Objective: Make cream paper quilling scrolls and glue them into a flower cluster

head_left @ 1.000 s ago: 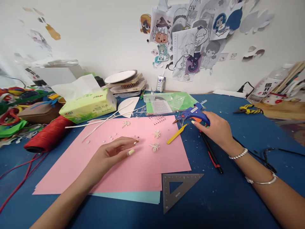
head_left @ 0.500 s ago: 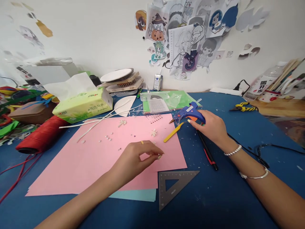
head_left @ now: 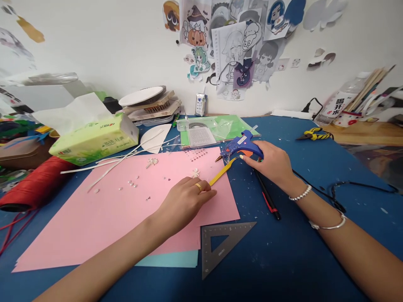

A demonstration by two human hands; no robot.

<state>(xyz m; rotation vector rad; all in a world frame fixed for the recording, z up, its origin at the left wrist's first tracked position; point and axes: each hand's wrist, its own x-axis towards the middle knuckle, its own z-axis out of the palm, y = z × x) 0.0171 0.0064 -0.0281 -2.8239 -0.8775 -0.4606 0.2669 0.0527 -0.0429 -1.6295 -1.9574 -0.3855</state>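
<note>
My right hand (head_left: 272,161) wraps round the handle of a blue hot glue gun (head_left: 241,145), which lies with its nozzle pointing left. My left hand (head_left: 189,197) is over the pink paper (head_left: 103,226), fingers bent downward and close together; what they pinch, if anything, is hidden. Its fingers reach the near end of the yellow tweezers (head_left: 222,172), but I cannot tell whether they grip it. Just beyond them is a small white curled ornament (head_left: 195,173). Another white ornament (head_left: 152,162) and several pearl beads (head_left: 132,183) are scattered farther left on the paper.
A grey set square (head_left: 226,245) and a black-and-red pen (head_left: 267,197) are near my hands. Behind stand a tissue pack (head_left: 94,140) and a clear bead box (head_left: 201,137). Red thread spool (head_left: 34,184) is left, pliers (head_left: 315,134) right. The glue gun's cable (head_left: 327,197) crosses the table.
My left hand has turned palm-down and lowered, its fingers now at the tweezers' near end. My right hand stays on the glue gun. The whole view has shifted slightly.
</note>
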